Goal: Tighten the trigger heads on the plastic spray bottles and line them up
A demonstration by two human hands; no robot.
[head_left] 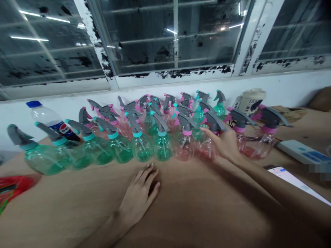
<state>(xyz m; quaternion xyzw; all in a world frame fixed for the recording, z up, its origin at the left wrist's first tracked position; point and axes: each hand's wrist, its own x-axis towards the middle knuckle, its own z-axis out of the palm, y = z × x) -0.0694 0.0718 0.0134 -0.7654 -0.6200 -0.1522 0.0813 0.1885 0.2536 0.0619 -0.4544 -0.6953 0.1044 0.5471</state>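
Observation:
My left hand (139, 193) lies on the wooden table (64, 210), its fingers stretched out just in front of the bottle row. Nothing is in it. My right hand (227, 143) reaches to a pink spray bottle (207, 150) with a grey trigger head and has its fingers closed about the neck; some fingertips are hidden behind it. Left of that bottle stands another pink spray bottle (184, 148). Green spray bottles (162, 148) with turquoise collars continue the front row leftward. To the right of my hand is a larger-looking pink spray bottle (261, 143).
Several more spray bottles (167, 110) crowd behind, near the white wall below the windows. A Pepsi bottle (49, 117) stands back left, a red plastic bag (15, 186) at the left edge. Rightward are a cup-like container (252, 100), a white box (302, 151) and a phone (297, 182).

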